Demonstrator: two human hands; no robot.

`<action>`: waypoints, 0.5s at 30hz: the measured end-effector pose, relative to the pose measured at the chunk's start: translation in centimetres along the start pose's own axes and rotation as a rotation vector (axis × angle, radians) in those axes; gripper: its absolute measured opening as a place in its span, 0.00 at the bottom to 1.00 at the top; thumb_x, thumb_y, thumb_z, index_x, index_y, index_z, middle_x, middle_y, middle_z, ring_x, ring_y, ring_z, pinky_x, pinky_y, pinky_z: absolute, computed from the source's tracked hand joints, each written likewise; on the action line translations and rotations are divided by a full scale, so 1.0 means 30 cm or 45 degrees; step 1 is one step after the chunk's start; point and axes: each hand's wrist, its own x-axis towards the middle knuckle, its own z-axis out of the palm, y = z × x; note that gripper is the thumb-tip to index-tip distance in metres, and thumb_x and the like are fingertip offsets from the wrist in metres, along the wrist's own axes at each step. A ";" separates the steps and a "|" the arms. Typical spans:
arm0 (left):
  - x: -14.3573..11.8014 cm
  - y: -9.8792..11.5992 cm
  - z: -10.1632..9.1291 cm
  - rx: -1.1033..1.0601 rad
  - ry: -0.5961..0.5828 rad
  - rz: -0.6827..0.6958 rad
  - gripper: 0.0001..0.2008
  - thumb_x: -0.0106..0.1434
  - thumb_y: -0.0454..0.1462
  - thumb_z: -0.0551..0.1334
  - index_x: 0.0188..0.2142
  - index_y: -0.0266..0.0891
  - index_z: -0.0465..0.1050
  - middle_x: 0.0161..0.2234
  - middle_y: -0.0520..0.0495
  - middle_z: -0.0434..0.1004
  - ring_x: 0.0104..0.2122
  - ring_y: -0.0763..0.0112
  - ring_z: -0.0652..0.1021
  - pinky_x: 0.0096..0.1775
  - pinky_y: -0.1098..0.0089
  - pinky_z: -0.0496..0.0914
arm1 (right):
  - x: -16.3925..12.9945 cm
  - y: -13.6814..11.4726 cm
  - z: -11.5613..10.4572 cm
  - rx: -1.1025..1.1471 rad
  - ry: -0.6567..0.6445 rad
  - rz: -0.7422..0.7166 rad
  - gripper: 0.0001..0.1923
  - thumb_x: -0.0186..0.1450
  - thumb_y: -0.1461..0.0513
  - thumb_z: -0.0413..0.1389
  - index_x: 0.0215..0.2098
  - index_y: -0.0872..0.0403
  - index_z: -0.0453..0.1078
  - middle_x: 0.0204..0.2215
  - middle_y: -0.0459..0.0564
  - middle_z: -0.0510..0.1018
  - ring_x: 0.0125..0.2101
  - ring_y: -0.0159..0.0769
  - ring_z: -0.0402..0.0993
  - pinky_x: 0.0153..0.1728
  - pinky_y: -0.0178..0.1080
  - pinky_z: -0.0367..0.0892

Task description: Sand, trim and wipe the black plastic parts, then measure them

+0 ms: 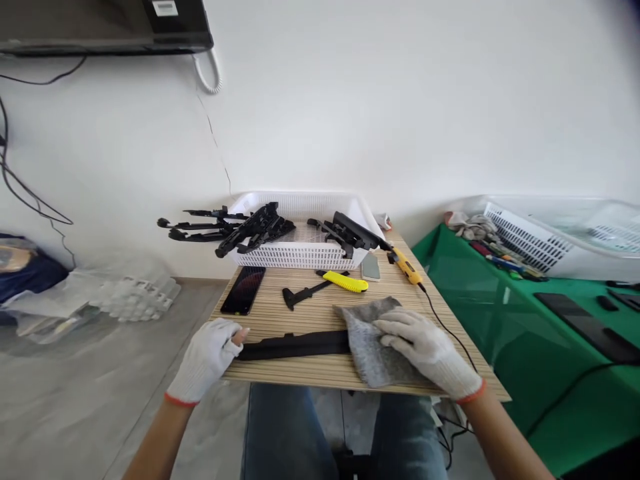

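Observation:
A long black plastic strip (300, 345) lies across the near part of the small wooden table (280, 371). My left hand (210, 352), in a white knit glove with the thumb tip bare, grips the strip's left end. Over its right end a grey cloth (373, 347) is draped, hiding that end. My gloved right hand (417, 340) presses on the cloth with fingers stretched out together. Beyond the strip are black calipers (307, 292) and a yellow utility knife (346, 281).
A white basket (295, 257) with black plastic parts stands at the table's back. A phone (243, 291) lies left, and a yellow corded tool (406, 267) rests right, its cable running down the table. A green-covered table (460, 283) holding tools and another basket (560, 243) is at right.

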 end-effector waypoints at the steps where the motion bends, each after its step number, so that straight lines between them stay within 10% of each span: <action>1: 0.000 0.000 0.000 0.037 0.010 -0.013 0.21 0.70 0.45 0.51 0.23 0.41 0.68 0.24 0.48 0.74 0.27 0.67 0.74 0.32 0.67 0.65 | -0.021 0.028 -0.014 -0.034 0.020 0.040 0.14 0.71 0.56 0.53 0.49 0.46 0.79 0.51 0.51 0.80 0.53 0.45 0.73 0.55 0.51 0.69; 15: -0.008 0.124 0.067 0.230 -0.101 -0.068 0.17 0.70 0.45 0.54 0.28 0.40 0.71 0.28 0.49 0.75 0.29 0.65 0.72 0.33 0.65 0.60 | -0.014 -0.001 -0.043 0.352 -0.159 0.709 0.29 0.58 0.54 0.60 0.58 0.47 0.72 0.59 0.52 0.73 0.58 0.51 0.69 0.60 0.51 0.64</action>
